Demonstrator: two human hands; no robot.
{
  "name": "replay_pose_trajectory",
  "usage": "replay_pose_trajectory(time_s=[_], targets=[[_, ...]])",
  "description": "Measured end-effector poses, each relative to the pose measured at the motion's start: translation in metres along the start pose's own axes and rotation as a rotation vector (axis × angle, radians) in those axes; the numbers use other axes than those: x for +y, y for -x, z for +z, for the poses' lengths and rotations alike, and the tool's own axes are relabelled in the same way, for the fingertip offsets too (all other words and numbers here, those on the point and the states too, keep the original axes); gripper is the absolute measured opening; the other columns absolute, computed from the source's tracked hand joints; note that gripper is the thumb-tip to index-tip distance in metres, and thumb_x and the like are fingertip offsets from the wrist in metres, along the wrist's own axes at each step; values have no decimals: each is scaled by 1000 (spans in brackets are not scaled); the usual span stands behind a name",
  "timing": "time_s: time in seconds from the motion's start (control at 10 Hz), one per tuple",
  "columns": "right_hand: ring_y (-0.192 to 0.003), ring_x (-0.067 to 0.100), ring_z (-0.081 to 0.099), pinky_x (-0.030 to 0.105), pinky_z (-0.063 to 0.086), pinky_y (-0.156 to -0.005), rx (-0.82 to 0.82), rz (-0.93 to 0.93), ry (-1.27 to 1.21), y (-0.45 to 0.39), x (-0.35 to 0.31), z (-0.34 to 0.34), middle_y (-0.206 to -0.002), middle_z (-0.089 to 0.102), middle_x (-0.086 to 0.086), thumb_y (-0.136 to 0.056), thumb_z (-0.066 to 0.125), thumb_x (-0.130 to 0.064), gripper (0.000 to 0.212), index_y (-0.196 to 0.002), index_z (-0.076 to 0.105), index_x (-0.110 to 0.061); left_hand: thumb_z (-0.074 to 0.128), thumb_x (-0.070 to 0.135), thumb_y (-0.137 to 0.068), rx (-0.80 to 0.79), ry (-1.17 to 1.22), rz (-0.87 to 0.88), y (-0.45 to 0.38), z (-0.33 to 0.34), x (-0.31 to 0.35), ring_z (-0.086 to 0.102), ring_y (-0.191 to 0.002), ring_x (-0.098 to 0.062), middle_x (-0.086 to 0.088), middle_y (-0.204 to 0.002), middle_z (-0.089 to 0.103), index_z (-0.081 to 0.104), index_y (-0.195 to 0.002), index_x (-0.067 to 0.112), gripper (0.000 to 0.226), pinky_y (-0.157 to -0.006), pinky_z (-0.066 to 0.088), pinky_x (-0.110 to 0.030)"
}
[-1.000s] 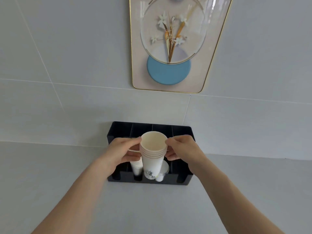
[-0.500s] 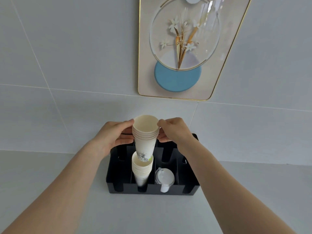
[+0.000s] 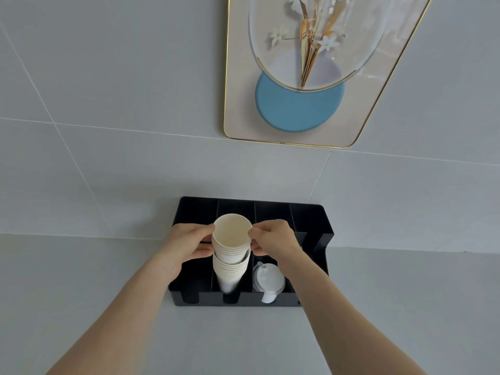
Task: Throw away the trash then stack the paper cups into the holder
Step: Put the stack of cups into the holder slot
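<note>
Hands flanking paper cups

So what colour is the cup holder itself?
Black, seen clearly in the head view: the cup holder is solid black throughout.

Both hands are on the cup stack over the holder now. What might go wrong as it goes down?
1. The upper cup stack sits tilted in the lower stack, so it may jam or lean rather than nest.
2. The left hand and right hand pinch only the top rims; pressing could crush them.
3. A leaning stack might knock the white lids in the next slot of the black holder.
</note>
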State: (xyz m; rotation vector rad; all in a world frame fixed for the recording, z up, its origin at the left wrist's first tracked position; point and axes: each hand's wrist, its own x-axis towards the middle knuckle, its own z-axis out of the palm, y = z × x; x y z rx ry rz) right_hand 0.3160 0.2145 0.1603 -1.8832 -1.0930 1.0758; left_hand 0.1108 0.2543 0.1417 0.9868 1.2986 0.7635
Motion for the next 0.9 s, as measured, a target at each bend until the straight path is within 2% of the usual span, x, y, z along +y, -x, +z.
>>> replay_pose_trajectory(time_s=[0.1,0.2,0.3,0.4,0.5,0.6,0.7,0.8,0.9], targets=[[-64,25,67,43,63,-80,12,25,40,-2,6,5,-70,72,5,-86,62,-12,17,-78,77,-12,71,23,-94,14,-26,-4,-5,2,-10,78,-81,-23,-10,-88,80,77,-99,11,15,-64,63,-27],[-63,19,51,38,57,-64,14,26,94,-3,12,10,-63,61,2,-84,60,-11,22,-94,72,4,68,19,-95,28,-72,12,-8,3,-17,77,-81,-23,-13,-92,79,76,-102,8,15,-63,62,-25],[-64,20,49,32,47,-61,17,18,131,-4,17,12,-67,58,6,-85,60,-11,22,-97,71,4,70,19,-94,38,-94,30,-9,3,-24,76,-80,-21,-12,-92,78,77,-100,9,14,-62,61,-23],[-62,16,55,31,53,-62,8,23,132,-6,20,11,-61,65,-6,-87,63,-12,19,-77,77,-19,73,22,-92,60,-95,38,-12,3,-29,77,-81,-22,-10,-92,79,78,-100,12,14,-63,62,-24],[-61,11,61,26,56,-61,6,3,121,-7,23,12,-65,67,-13,-89,64,-16,18,-94,79,-25,74,23,-91,87,-106,44,-15,3,-31,77,-81,-22,-7,-89,79,79,-99,13,14,-66,62,-27],[-66,10,65,26,58,-65,8,-5,114,-7,26,12,-77,69,-11,-91,65,-19,21,-107,78,-22,75,23,-91,103,-115,45,-16,5,-31,77,-80,-21,-6,-89,79,79,-99,13,14,-67,62,-29],[-71,9,68,23,56,-64,7,-16,128,-2,26,11,-80,71,-12,-92,65,-24,22,-111,77,-22,75,25,-91,136,-145,56,-15,7,-29,76,-82,-22,-4,-88,79,78,-100,12,16,-69,63,-30],[-83,24,74,32,62,-70,11,-52,183,3,28,8,-87,77,2,-94,61,-33,26,-107,77,-17,70,30,-93,149,-233,85,-12,8,-31,75,-84,-20,-1,-90,77,77,-102,16,18,-83,63,-39],[-89,38,69,49,58,-84,61,-121,275,12,31,4,-97,74,21,-95,56,-39,40,-99,69,-2,63,39,-95,169,-380,134,-2,11,-29,71,-98,-17,5,-106,75,73,-107,23,22,-96,56,-44]])
